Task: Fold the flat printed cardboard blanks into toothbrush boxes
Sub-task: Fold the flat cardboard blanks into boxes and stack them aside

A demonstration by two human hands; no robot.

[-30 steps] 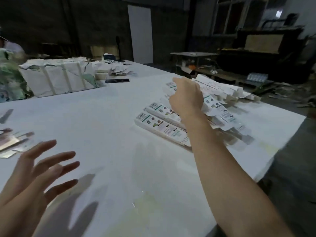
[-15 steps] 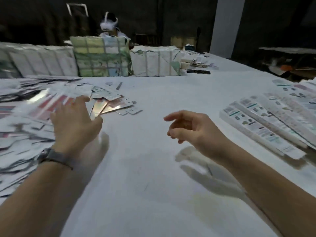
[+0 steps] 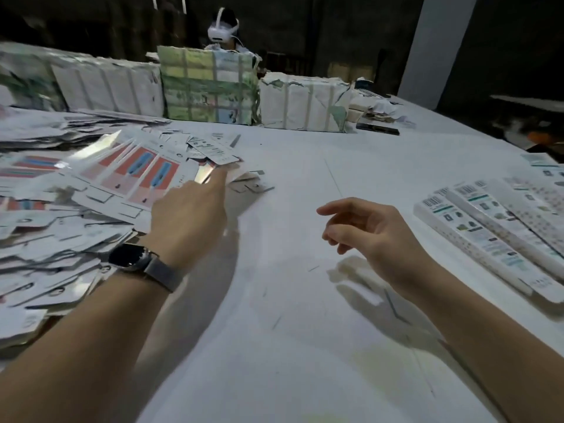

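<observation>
A big loose heap of flat printed cardboard blanks [image 3: 76,190] covers the left part of the white table [image 3: 305,300]; several show red and blue panels. My left hand [image 3: 189,215], with a dark watch on the wrist, reaches onto the heap's right edge, its fingers stretched out toward the topmost blanks; I cannot see whether it grips one. My right hand [image 3: 369,230] hovers above the bare table in the middle with fingers loosely curled and nothing in it. Folded toothbrush boxes [image 3: 494,236] lie side by side at the right.
Wrapped paper bundles [image 3: 210,87] stand in a row along the far side of the table. Behind them sits another person wearing a white headset [image 3: 221,30]. A dark flat object [image 3: 377,129] lies at the back right. Small cardboard scraps [image 3: 253,181] lie beside the heap.
My view has swung left from the folded boxes to the heap of blanks. My left hand has moved forward onto the heap. My right hand has left the boxes and hangs over the table.
</observation>
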